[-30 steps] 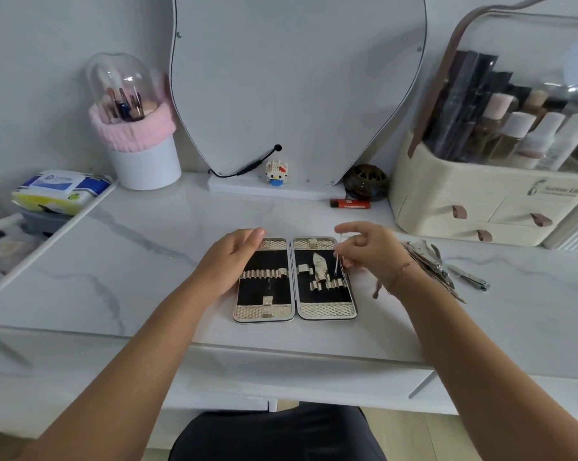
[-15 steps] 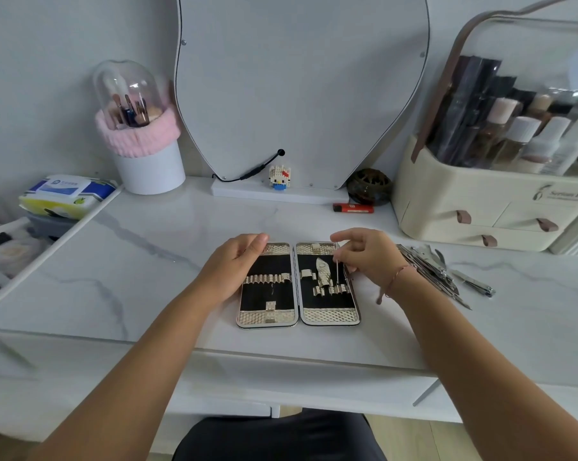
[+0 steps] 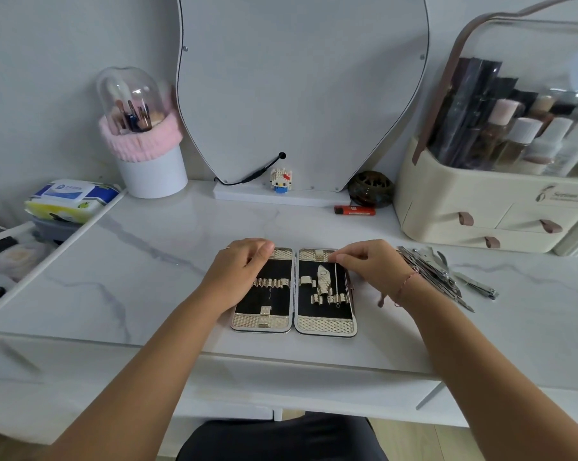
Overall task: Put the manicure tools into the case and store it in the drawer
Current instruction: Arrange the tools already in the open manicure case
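Note:
The manicure case (image 3: 325, 324) lies open flat on the marble tabletop, gold-edged with black lining and rows of gold loops. My left hand (image 3: 239, 271) rests on its left half, fingers curled over the top edge, pressing it down. My right hand (image 3: 369, 264) is at the top of the right half, thumb and forefinger pinched on the upper end of a thin metal pick (image 3: 336, 282) that stands in a loop beside a small seated tool (image 3: 323, 277). A pile of loose steel manicure tools (image 3: 437, 272) lies on the table just right of my right wrist.
A cream cosmetics organiser with small drawers (image 3: 493, 207) stands at the back right. A mirror (image 3: 300, 88), a toy figure (image 3: 281, 179), a red lighter (image 3: 354, 210) and a dark bowl (image 3: 370, 188) line the back. A brush holder (image 3: 147, 151) and wipes pack (image 3: 71, 199) sit left.
My right hand has pushed the thin pick down into its loop in the right half of the case. My left hand has stayed on the left half.

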`<state>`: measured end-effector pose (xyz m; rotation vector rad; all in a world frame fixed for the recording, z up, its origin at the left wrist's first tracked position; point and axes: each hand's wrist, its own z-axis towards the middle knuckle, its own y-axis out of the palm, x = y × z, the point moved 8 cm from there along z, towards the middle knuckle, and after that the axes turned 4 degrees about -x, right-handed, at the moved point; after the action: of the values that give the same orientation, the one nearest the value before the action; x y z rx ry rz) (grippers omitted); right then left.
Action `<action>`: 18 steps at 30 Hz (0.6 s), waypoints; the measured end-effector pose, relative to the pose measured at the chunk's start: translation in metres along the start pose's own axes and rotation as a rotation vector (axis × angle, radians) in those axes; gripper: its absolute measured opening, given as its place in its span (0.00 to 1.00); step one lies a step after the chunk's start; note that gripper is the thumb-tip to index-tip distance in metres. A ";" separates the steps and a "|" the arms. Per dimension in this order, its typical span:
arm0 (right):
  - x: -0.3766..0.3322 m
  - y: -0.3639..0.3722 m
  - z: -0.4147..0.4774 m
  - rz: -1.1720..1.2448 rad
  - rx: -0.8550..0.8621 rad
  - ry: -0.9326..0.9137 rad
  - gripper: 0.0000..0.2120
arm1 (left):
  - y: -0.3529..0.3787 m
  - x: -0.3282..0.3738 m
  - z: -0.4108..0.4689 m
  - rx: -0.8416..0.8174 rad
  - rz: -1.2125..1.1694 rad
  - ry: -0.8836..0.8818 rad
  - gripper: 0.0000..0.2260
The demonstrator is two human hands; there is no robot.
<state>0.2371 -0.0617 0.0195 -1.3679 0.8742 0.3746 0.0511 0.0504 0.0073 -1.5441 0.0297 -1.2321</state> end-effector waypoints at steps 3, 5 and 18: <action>-0.001 0.002 -0.004 -0.038 -0.052 0.003 0.08 | 0.001 -0.003 0.001 0.004 0.010 -0.008 0.24; -0.002 0.005 -0.008 -0.065 -0.085 -0.006 0.10 | 0.002 -0.005 0.001 0.006 0.022 -0.013 0.24; 0.003 -0.025 -0.031 0.016 0.150 -0.087 0.14 | 0.003 0.010 -0.004 0.056 0.165 -0.021 0.24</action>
<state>0.2468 -0.0969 0.0355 -1.1988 0.8258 0.3708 0.0544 0.0406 0.0111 -1.4757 0.1056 -1.0775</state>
